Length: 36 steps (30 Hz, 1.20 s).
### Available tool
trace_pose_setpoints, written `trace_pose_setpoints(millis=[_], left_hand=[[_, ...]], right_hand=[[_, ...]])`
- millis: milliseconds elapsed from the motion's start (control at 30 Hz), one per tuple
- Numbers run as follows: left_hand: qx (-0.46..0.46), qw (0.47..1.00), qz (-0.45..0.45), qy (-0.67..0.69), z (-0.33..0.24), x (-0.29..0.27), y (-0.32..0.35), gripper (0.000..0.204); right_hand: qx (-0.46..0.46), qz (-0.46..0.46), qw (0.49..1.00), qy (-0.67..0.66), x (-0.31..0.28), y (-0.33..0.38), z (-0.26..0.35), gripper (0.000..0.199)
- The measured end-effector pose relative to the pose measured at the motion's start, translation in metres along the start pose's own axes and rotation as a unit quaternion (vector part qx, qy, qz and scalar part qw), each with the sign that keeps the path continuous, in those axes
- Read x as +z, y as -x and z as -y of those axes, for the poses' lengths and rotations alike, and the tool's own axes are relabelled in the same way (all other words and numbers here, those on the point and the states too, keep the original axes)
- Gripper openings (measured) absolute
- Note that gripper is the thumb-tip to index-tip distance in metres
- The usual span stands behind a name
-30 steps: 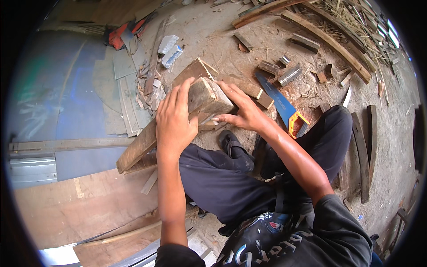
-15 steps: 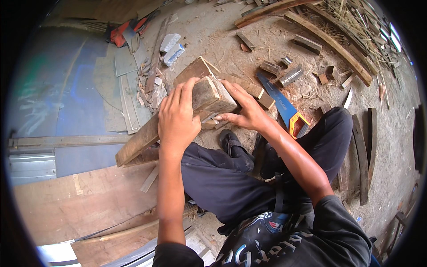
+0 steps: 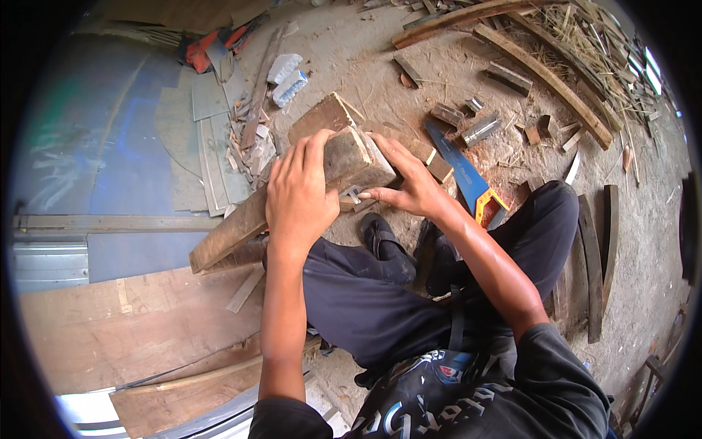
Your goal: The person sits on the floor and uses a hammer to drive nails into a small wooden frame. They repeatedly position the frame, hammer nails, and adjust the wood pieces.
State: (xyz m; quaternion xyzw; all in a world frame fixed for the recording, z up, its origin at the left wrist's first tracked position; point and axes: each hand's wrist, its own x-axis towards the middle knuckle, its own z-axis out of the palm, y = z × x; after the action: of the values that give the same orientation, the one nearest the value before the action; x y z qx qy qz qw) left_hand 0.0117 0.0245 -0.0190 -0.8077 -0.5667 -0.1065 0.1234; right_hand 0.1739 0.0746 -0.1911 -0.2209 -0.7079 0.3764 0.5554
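A thick, weathered wooden beam (image 3: 232,228) slants up from the lower left, its squared end in front of me. My left hand (image 3: 296,192) is wrapped over it, fingers across the top and thumb on the near side. At the beam's end, my right hand (image 3: 411,179) is closed, fingers along the far side and thumb underneath. A small pale, metal-looking piece (image 3: 352,194) shows near the right thumb; its kind cannot be made out. Behind the beam's end lie another wood block (image 3: 322,117) and shorter offcuts (image 3: 439,167).
A handsaw (image 3: 462,167) with blue blade and yellow-black handle lies right of my hands. Around it are wood offcuts (image 3: 510,77) and a knife-like blade (image 3: 572,167). Curved beams (image 3: 545,77) lie far right. Plywood (image 3: 139,329) and blue-grey sheets (image 3: 110,146) cover the left.
My left hand has shifted slightly right along the beam. My right hand keeps its hold at the end, and the view has moved a little.
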Motion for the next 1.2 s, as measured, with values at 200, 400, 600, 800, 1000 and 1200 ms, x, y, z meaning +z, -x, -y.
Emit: trace_pose_setpoints(millis=[200,400,600,800,1000,1200], left_hand=[[-0.041,0.998,0.02,0.032,-0.005,-0.003,0.002,0.076],[-0.015,1.0,0.005,-0.001,-0.006,-0.002,0.001,0.07],[-0.026,1.0,-0.005,-0.01,-0.009,0.001,0.003,0.067],[-0.03,0.999,-0.006,-0.018,-0.008,0.001,0.004,0.068],[-0.013,1.0,-0.013,-0.019,-0.005,0.003,0.003,0.067],[-0.039,0.999,0.009,0.013,-0.005,0.0,0.0,0.069]], right_hand=[[-0.005,0.0,1.0,0.016,-0.001,0.001,0.003,0.101],[-0.02,0.009,1.0,0.008,-0.003,0.002,-0.004,0.1],[0.017,0.011,1.0,0.01,-0.001,0.009,-0.009,0.101],[0.019,0.019,0.999,-0.025,-0.001,0.006,-0.007,0.102],[0.008,0.002,1.0,-0.006,0.002,0.009,-0.013,0.105],[-0.011,-0.004,1.0,0.001,0.003,0.008,-0.015,0.104]])
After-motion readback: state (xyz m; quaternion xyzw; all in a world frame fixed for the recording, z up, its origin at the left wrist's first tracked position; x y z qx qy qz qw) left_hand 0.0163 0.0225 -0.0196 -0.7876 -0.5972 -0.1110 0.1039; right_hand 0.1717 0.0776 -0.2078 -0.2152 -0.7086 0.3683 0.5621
